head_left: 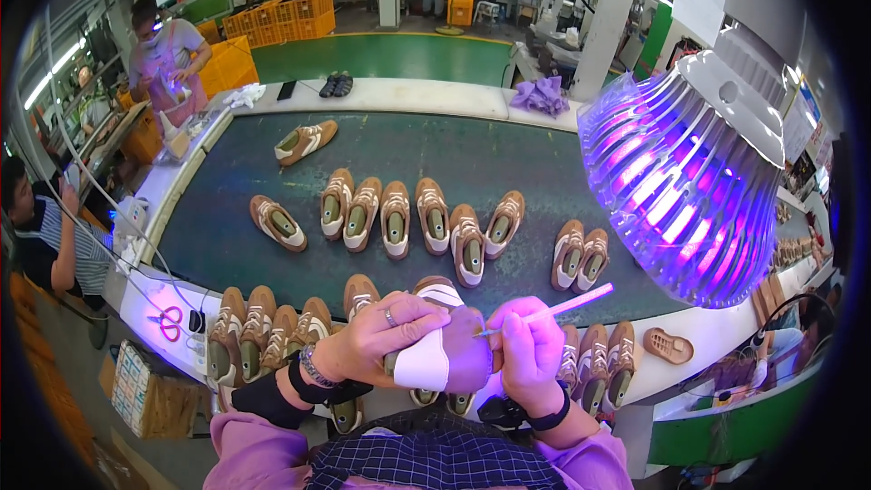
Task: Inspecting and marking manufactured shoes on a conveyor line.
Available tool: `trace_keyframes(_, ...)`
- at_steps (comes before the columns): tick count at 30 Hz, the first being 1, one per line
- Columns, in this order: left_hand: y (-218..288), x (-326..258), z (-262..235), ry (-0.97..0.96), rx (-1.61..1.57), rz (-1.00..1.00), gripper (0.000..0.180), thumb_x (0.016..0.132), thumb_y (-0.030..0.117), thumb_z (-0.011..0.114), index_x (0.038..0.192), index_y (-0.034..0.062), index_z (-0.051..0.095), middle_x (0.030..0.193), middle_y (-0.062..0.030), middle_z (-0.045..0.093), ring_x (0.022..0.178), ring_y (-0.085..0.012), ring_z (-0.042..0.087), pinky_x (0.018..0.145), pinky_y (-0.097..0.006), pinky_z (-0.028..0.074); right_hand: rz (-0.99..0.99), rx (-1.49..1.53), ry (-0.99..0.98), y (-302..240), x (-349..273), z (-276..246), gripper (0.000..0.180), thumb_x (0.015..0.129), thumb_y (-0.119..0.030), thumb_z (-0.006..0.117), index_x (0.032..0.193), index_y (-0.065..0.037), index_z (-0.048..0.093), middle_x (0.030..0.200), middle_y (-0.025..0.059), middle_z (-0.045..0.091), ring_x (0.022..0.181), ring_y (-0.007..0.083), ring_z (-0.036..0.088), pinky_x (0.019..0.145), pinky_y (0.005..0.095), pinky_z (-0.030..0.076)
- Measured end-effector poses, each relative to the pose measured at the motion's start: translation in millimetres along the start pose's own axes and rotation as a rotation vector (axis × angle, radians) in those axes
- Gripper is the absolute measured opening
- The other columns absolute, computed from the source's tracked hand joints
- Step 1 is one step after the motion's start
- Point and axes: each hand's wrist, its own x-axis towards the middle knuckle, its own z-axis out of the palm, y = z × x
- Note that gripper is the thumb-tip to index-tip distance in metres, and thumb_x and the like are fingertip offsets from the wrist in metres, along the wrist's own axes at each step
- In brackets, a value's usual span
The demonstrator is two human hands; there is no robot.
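Note:
My left hand (386, 336), wearing a ring, is closed around a brown sneaker (463, 354) with a white heel patch and holds it tilted above the near edge of the bench. In my right hand (526, 349) is a slim tool with a pale handle (573, 302), pinched like a pen. Its thin tip meets the brown side of the sneaker; whether it is a brush or a pen I cannot tell. Behind and beside my hands stand more brown sneakers with white stripes, one group at the left (257, 322) and another at the right (594, 358).
A dark green belt (390, 141) carries several sneakers (395, 218). A ribbed lamp (685, 181) glowing purple hangs at the right. Red-handled scissors (167, 322) lie at the left, a loose brown sole (668, 346) at the right. A purple cloth (541, 96) sits on the far ledge; co-workers (168, 59) stand at the left.

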Motion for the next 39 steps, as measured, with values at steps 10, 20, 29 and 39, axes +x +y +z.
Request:
trace_keyframes(10, -1.7, 5.4, 6.4, 0.002, -0.02, 0.02, 0.071, 0.062, 0.02, 0.08, 0.122, -0.0061, 0.053, 0.11, -0.0184, 0.059, 0.098, -0.0317, 0.06, 0.083, -0.039, 0.047, -0.101, 0.032, -0.023, 4.1, -3.4, -7.8, 0.015, 0.095, -0.009, 0.045, 0.091, 0.002, 0.055, 0.066, 0.0029, 0.054, 0.046, 0.0043, 0.046, 0.043, 0.0182, 0.036)
trace_keyframes(20, -4.5, 6.1, 12.6, -0.004, -0.02, -0.008, 0.072, 0.059, 0.02, 0.08, 0.121, -0.0056, 0.054, 0.111, -0.0183, 0.059, 0.098, -0.0327, 0.06, 0.084, -0.04, 0.048, -0.151, 0.038, -0.032, 13.3, -2.0, -14.9, 0.015, 0.095, -0.006, 0.043, 0.089, 0.002, 0.055, 0.067, 0.0047, 0.053, 0.048, 0.0058, 0.045, 0.043, 0.0207, 0.036)
trace_keyframes(29, -7.3, 6.9, 21.7, 0.008, -0.046, -0.031, 0.072, 0.058, 0.023, 0.08, 0.121, -0.0038, 0.056, 0.109, -0.0178, 0.06, 0.095, -0.032, 0.061, 0.082, -0.039, 0.048, -0.284, 0.068, -0.035, 23.7, -5.0, -22.2, 0.012, 0.092, -0.001, 0.044, 0.088, 0.003, 0.054, 0.066, 0.0058, 0.052, 0.049, 0.0085, 0.045, 0.044, 0.0224, 0.038)
trace_keyframes(39, -9.5, 9.7, 30.2, 0.031, -0.054, -0.035, 0.073, 0.055, 0.027, 0.08, 0.117, -0.0041, 0.058, 0.106, -0.0173, 0.062, 0.092, -0.0305, 0.062, 0.078, -0.037, 0.049, -0.342, -0.034, -0.007, 24.7, -6.8, -26.5, 0.018, 0.094, -0.014, 0.045, 0.087, 0.001, 0.051, 0.067, 0.008, 0.051, 0.041, 0.0063, 0.039, 0.037, 0.0205, 0.031)
